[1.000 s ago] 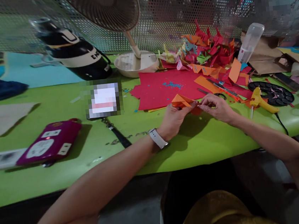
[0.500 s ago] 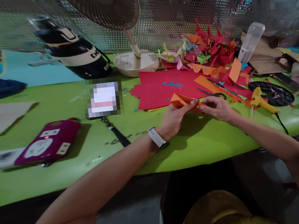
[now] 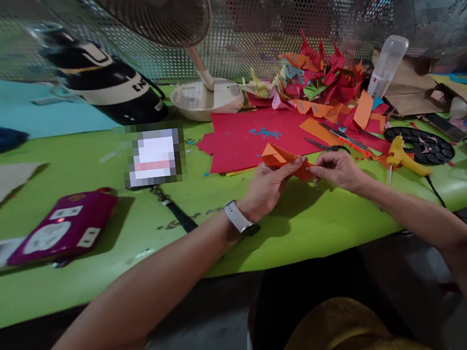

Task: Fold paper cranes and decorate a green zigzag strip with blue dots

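In the upper left of the frame, a dark, white-banded bottle (image 3: 114,93) — beside it, a fan (image 3: 158,16); left of centre, a pixelated phone (image 3: 154,155); lower left, a purple device (image 3: 63,226).

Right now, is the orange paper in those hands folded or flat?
Folded. The orange paper shows creased, slanting sides beside the left hand.

Folded orange piece (image 3: 272,155): paper, matt, creased. Red sheet (image 3: 234,144): matt paper. Green table cover (image 3: 208,255): smooth, slight sheen. Purple case (image 3: 99,208): smooth, glossy plastic. Glue gun (image 3: 408,162): yellow plastic. Perforated screen (image 3: 260,33): apparently metal, though blurred.
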Action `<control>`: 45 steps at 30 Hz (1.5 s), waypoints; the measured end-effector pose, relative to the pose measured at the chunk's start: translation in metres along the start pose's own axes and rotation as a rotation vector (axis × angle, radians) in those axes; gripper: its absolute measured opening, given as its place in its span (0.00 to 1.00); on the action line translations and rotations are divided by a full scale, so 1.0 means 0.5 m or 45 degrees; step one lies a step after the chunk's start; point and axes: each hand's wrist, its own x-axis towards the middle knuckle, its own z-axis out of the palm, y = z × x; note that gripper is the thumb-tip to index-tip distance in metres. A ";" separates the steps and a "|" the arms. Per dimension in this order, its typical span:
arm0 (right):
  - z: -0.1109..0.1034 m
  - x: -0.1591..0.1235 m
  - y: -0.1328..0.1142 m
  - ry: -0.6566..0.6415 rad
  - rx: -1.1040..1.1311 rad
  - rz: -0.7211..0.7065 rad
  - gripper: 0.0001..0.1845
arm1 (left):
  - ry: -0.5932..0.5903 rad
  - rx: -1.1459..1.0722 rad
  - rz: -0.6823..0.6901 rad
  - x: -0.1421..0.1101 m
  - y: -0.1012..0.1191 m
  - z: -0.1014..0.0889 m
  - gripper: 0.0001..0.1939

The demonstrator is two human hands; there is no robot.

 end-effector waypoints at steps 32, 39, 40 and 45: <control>0.004 0.002 -0.002 -0.042 -0.019 0.063 0.25 | 0.077 -0.088 -0.048 0.010 -0.001 -0.006 0.11; -0.002 0.001 -0.005 0.019 -0.032 -0.004 0.23 | 0.008 -0.110 -0.072 0.005 -0.002 -0.001 0.10; -0.002 0.002 -0.004 0.002 -0.029 -0.007 0.23 | -0.009 -0.100 -0.065 0.004 -0.002 -0.001 0.10; -0.006 0.001 -0.002 -0.105 -0.012 0.058 0.21 | -0.069 -0.019 -0.047 0.004 0.000 -0.005 0.09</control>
